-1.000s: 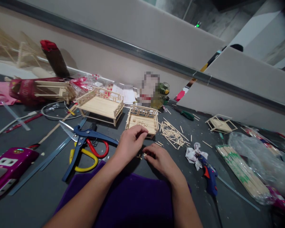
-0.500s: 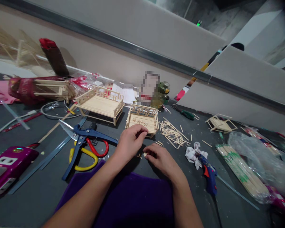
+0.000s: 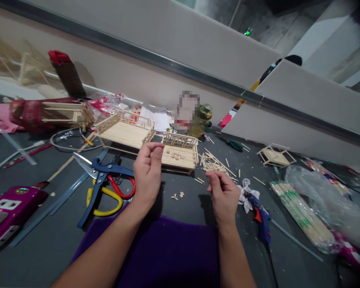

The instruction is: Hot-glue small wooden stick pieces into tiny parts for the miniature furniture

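Note:
My left hand [image 3: 147,172] is raised above the dark table, its fingers curled and the thumb pressed to the fingertips in a pinch; what it pinches is too small to see. My right hand [image 3: 224,195] hovers to the right, fingers bent together loosely. Between them on the table lie small wooden bits [image 3: 178,195]. Just beyond stands a small wooden model bed [image 3: 180,154] with tiny pieces on its deck. A larger wooden model bed [image 3: 124,133] stands to its left.
Blue-handled shears [image 3: 103,176] and yellow and red scissors [image 3: 114,194] lie left of my hands. A pile of cut sticks [image 3: 216,163], a blue glue gun [image 3: 261,221], bagged sticks [image 3: 303,214], a magenta box [image 3: 10,208] and a small wooden frame [image 3: 276,155] surround them. Purple cloth [image 3: 168,256] covers my lap.
Both hands have lifted off the table and moved apart. The left rose with fingers pinched; the right drew back to the right. The small wooden bits stay on the table.

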The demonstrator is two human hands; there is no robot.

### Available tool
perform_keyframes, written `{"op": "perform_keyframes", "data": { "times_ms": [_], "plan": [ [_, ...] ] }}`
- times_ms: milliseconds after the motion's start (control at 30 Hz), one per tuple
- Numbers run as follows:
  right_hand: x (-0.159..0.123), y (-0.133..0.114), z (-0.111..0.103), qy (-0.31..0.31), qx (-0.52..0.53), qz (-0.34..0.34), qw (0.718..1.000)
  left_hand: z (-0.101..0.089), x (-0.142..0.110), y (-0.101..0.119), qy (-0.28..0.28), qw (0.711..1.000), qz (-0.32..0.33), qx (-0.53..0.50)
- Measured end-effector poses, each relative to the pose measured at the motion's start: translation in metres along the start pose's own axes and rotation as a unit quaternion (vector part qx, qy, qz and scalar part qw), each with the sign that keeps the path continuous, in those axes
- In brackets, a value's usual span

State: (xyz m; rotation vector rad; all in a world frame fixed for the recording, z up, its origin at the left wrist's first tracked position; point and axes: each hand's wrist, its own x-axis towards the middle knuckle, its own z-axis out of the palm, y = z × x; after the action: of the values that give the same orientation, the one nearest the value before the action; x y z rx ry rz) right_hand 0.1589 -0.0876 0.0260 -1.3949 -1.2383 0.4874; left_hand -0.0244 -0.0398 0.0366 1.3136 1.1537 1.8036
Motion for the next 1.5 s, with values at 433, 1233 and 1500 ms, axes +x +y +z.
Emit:
{"op": "perform_keyframes", "data": {
  "times_ms": [433, 1233, 1500],
  "plan": [
    [0.009, 0.007, -0.006, 0.155, 0.034, -0.058, 0.986, 0.003, -0.008, 0.01, 0.09, 0.972, 0.188, 0.11],
    [0.008, 0.022, 0.0, 0.064, -0.189, -0.053, 0.978, -0.017, -0.041, -0.015, -0.356, 0.886, 0.156, 0.253],
    [0.006, 0.009, -0.018, 0.007, -0.315, 0.008, 0.949, -0.018, -0.033, -0.02, -0.442, 0.831, 0.144, 0.307]
  ]
}}
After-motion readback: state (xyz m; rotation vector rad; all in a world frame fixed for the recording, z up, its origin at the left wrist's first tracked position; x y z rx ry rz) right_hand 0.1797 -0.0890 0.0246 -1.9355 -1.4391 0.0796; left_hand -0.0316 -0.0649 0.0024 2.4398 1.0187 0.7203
